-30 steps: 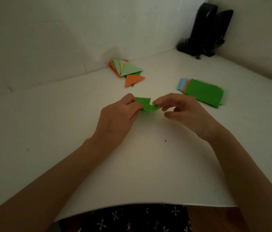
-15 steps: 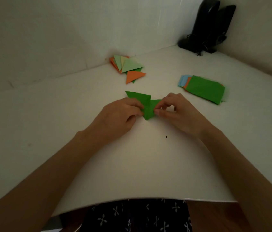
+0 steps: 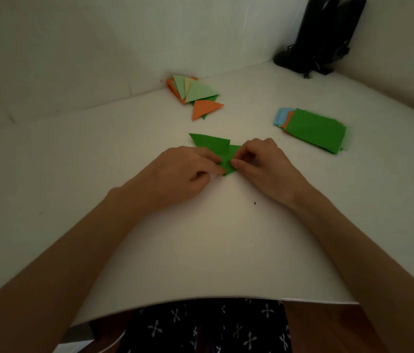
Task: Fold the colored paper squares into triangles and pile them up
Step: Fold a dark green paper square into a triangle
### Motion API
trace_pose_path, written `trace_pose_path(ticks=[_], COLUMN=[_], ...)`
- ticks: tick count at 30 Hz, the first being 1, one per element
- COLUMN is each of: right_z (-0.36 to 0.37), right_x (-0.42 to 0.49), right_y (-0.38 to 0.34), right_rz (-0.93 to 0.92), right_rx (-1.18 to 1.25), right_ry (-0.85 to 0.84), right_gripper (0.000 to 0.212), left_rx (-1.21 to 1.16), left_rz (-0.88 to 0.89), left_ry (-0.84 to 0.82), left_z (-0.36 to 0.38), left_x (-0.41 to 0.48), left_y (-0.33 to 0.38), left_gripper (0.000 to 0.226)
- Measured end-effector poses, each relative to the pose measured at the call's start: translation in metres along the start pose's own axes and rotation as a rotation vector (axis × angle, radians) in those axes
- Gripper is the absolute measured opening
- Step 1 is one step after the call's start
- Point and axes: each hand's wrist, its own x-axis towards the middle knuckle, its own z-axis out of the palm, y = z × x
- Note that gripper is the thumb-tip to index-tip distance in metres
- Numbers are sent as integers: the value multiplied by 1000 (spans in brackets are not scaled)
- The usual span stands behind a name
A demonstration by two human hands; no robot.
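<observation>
A partly folded dark green paper sheet [image 3: 222, 154] is held flat on the white table top [image 3: 201, 250], directly between the two hands, and is gripped from both sides. Its near corner is pinched by the curled fingers and thumb of the left hand [image 3: 183, 171], whose fingertip is laid on the paper's lower point. The opposite edge is pinched by the right hand [image 3: 264, 164], with the thumb pressed onto the green surface and the other fingers bent above it. A triangular flap of the sheet is seen projecting beyond the left hand's knuckles, toward the far side of the table. Farther back, against the wall, a loose pile of folded paper triangles in orange, light green and yellow [image 3: 195, 95] is spread out. To the right, well apart from the hands, a stack of flat paper squares topped by a green one [image 3: 313, 129] is laid, with blue and orange edges showing beneath. A black object [image 3: 323, 34] is stood in the far corner.
</observation>
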Motion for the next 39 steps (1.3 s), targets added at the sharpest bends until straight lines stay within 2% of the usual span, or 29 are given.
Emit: trace_pose_path(ticks=[4, 9, 15, 18, 21, 23, 24, 29, 32, 35, 39], right_z=[2, 5, -10, -25, -28, -21, -17, -9, -6, -7, -7], right_x=[0, 0, 1, -2, -5, -5, -5, -2, -2, -3, -1], right_y=[-2, 0, 14, 19, 12, 6, 5, 8, 4, 2, 5], right_rz=[-17, -42, 37, -98, -259, -277, -296, -338, -354, -344, -386], right_rx=[-53, -157, -237, -170, 39, 43, 28, -104, -146, -164, -253], right_ry=[25, 50, -17, 66, -90, -233, -249, -196, -156, -145, -60], right_gripper=[6, 13, 23, 31, 42, 42, 40, 40, 45, 50, 38], left_rx=[16, 57, 52, 9, 34, 55, 49, 18, 56, 150, 203], left_rz=[6, 2, -7, -51, -103, -141, -158, -165, -108, -21, -60], left_ry=[-10, -59, -64, -27, -9, -3, -2, -5, -31, 11, 17], left_z=[0, -2, -4, -3, 1, 4, 6, 4, 0, -3, -4], left_x=[0, -1, 0, 0, 3, 5, 6, 7, 5, 4, 3], left_y=[1, 4, 7, 10, 12, 11, 9, 5, 6, 7, 3], left_gripper=[44, 50, 43, 42, 41, 38, 34, 22, 33, 39, 42])
